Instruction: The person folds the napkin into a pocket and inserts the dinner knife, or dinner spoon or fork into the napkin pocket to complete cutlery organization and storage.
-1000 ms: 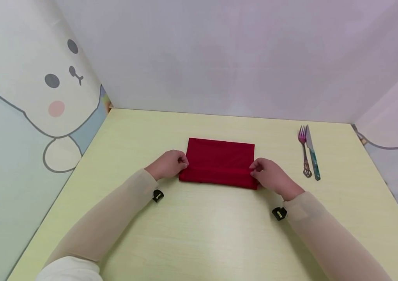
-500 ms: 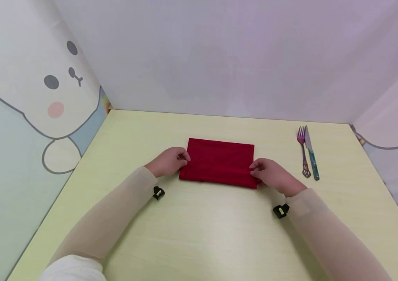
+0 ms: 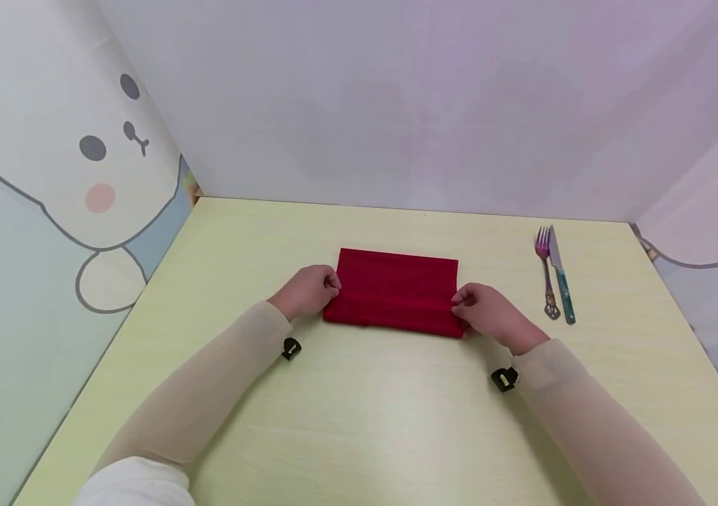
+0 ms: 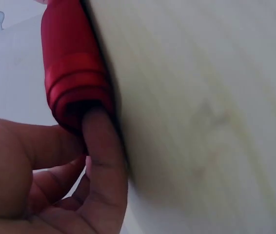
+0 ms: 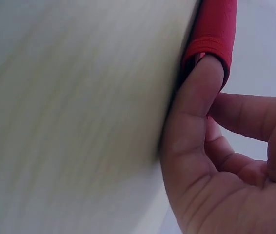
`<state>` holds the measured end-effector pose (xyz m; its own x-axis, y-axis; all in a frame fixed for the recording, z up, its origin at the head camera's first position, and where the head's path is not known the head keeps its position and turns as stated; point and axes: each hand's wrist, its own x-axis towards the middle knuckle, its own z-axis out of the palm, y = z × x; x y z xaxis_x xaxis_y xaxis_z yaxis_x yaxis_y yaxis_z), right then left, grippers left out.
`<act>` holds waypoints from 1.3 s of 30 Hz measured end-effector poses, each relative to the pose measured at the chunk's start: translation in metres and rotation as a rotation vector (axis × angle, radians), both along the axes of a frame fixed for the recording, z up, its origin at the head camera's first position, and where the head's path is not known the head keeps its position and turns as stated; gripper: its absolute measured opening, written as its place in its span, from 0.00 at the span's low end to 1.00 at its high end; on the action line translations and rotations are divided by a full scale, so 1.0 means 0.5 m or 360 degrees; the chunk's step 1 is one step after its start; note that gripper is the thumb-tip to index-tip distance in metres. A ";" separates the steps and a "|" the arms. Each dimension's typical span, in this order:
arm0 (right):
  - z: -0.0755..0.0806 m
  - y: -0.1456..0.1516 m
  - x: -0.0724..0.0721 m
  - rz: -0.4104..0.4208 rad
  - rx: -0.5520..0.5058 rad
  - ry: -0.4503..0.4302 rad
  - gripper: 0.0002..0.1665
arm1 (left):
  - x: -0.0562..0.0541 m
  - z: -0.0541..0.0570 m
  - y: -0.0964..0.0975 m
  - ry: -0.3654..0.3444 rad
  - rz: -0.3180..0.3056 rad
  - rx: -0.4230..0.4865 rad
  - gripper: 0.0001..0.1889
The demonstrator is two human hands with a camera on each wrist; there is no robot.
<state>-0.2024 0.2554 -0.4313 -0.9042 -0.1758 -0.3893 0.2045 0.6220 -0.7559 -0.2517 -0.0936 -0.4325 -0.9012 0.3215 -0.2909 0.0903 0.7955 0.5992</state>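
Together, the left hand [image 3: 308, 289] and right hand [image 3: 490, 316] grip a red cloth [image 3: 396, 281] stretched between them on the tabletop [image 3: 384, 407].
Fingers are clamped on both ends of its near fold, one tucked inside each, presumably to keep the layers even; fork [image 3: 547, 273] and knife [image 3: 562, 278] lie beyond the right fingers.

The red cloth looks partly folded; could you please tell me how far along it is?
Done: the near side of the cloth is turned over in layers. In hand: the left hand and right hand pinch that fold's ends. Left to fold, probably: the far part, which lies flat. The fork and knife lie to the right, untouched.
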 end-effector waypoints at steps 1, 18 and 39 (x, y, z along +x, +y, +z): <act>0.000 0.000 0.000 0.0003 0.0031 0.0012 0.10 | 0.001 0.000 0.001 0.0008 0.0004 -0.0003 0.03; 0.027 -0.109 0.106 0.0815 0.0881 0.0823 0.44 | -0.002 -0.004 0.000 0.0038 0.0028 0.0097 0.02; 0.011 -0.142 0.138 0.0906 0.0978 0.0583 0.52 | 0.167 0.014 -0.040 0.0716 -0.0882 -0.0557 0.30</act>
<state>-0.1335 0.1845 -0.4257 -0.8298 -0.4896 -0.2678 -0.4436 0.8699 -0.2155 -0.1683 -0.1136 -0.4253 -0.6919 0.7144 -0.1039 0.7019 0.6994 0.1346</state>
